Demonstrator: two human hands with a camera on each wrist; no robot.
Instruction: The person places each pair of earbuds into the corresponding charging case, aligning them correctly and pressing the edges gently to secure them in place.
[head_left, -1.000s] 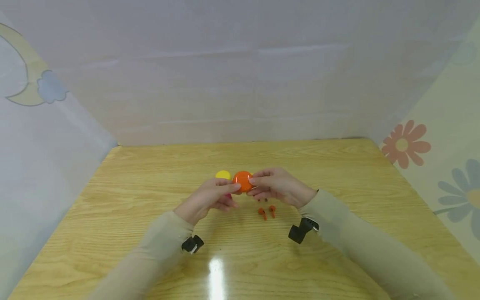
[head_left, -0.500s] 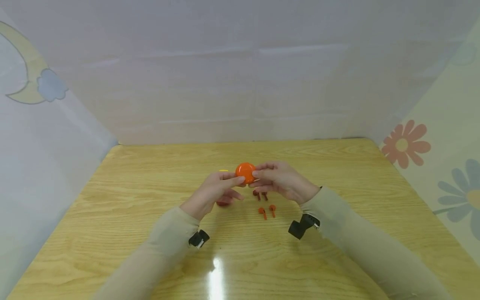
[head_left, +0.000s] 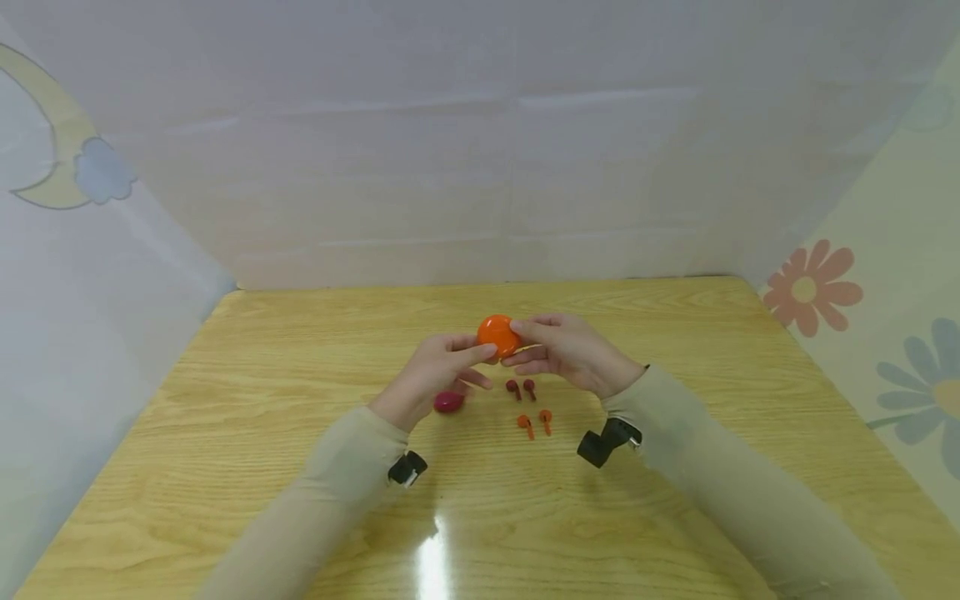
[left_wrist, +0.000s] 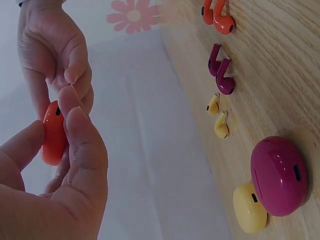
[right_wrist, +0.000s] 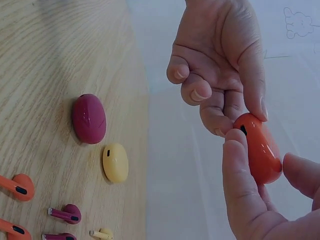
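Note:
An orange earbud case [head_left: 495,335] is held up above the table between both hands, its lid closed. My left hand [head_left: 444,371] pinches its left side between thumb and fingers. From the right, my right hand [head_left: 572,354] pinches the other side, thumb on the face turned to me. A small dark port shows on the case's edge in the left wrist view. Below lie a pair of orange earbuds [head_left: 535,423] and a pair of magenta earbuds [head_left: 521,389]. A magenta earbud case [head_left: 448,402] rests on the table below my left hand.
A yellow earbud case [left_wrist: 249,207] sits beside the magenta one; the hands hide it in the head view. Yellow earbuds [left_wrist: 220,120] lie past the magenta pair. The wooden table [head_left: 300,433] meets a pale fabric backdrop [head_left: 480,183] at the back.
Both hands have raised the orange case and moved it slightly right. The magenta earbuds and magenta case have come into clearer view, while the yellow case has become hidden behind the hands.

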